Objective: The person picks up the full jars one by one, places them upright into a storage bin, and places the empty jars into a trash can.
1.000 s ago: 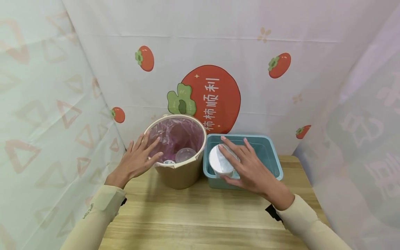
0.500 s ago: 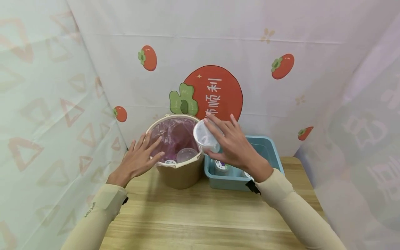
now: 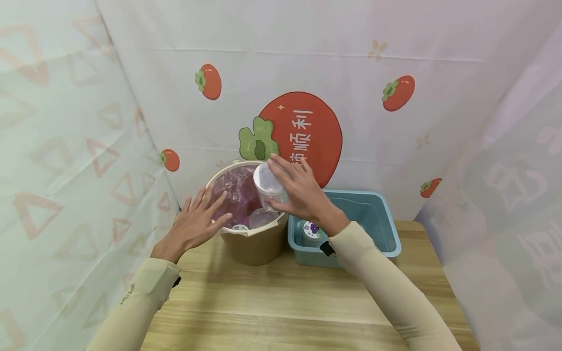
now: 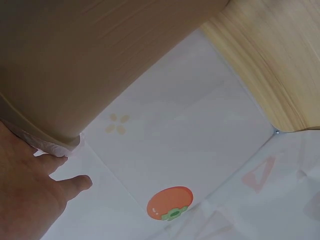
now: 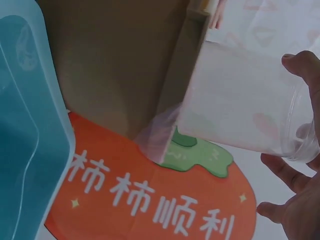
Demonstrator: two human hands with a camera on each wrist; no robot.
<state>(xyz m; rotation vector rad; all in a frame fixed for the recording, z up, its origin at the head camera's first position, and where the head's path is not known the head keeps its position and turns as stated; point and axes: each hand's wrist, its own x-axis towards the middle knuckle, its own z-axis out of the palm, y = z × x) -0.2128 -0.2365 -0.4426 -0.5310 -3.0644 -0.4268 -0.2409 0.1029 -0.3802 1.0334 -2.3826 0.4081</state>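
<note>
A clear plastic jar (image 3: 265, 179) with a pale round end is gripped by my right hand (image 3: 303, 192), tilted over the right side of the beige bin (image 3: 252, 251). In the right wrist view the see-through jar (image 5: 235, 100) lies between the thumb and fingers of the right hand (image 5: 302, 205). My left hand (image 3: 190, 226) rests at the bin's left rim, its fingers spread; the left wrist view has this hand (image 4: 30, 187) beside the rim. Purple plastic lining (image 3: 228, 195) covers the bin's inside. A clear round container (image 3: 262, 218) and a white printed lid (image 3: 240, 227) lie within.
Right of the bin stands a blue tub (image 3: 386, 229), holding a jar with a purple-flower label (image 3: 312, 230); the right forearm hides part of it. Both containers stand on a wooden table (image 3: 263, 302). White printed cloth (image 3: 360, 107) encloses the back and sides.
My right hand has carried the jar up from the blue tub and leftward over the bin, uncovering the flower-labelled jar in the tub. The left hand has stayed at the bin rim.
</note>
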